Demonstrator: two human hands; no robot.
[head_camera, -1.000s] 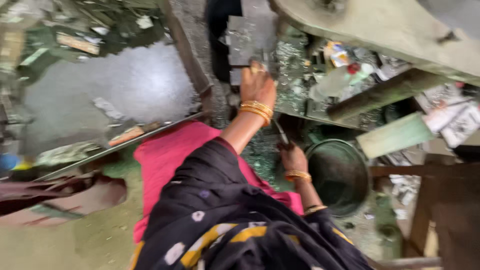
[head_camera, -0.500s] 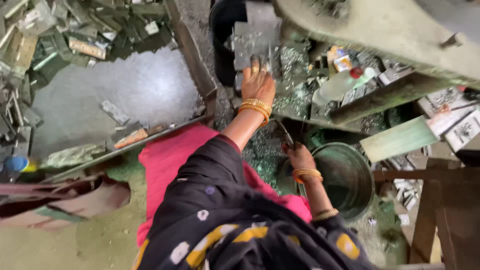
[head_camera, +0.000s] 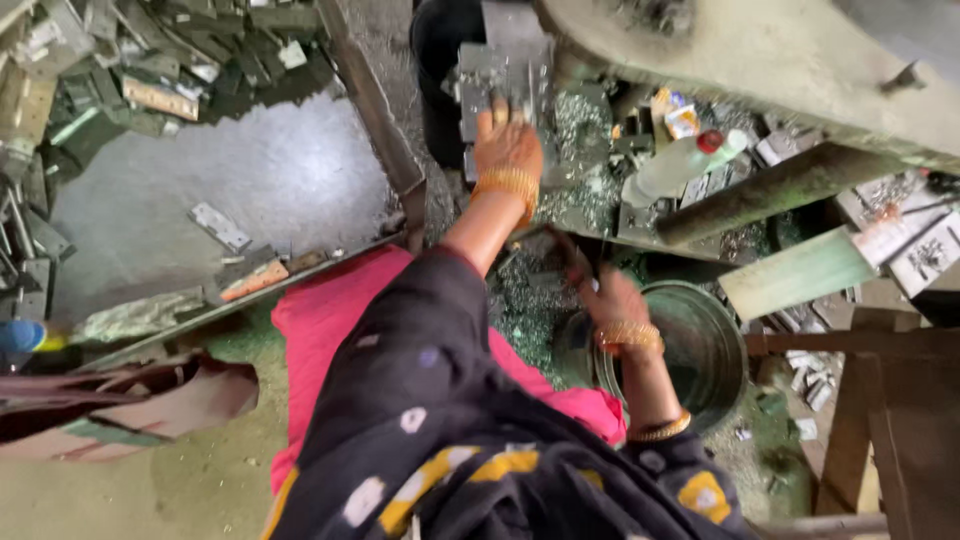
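Open grey floor (head_camera: 270, 190) at left; metal scraps (head_camera: 150, 60) above, machine arm (head_camera: 740, 60) and clear bottle (head_camera: 675, 165) crowding the right

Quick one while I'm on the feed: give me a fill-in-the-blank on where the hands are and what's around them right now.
1. The left hand rests on a grey metal ____ on the machine bed.
2. The right hand holds a thin ____ above the round metal basin.
3. The clear plastic bottle lying on the bench has a ____ cap.
4. Both wrists carry gold-coloured ____.

Missing words: block; rod; red; bangles
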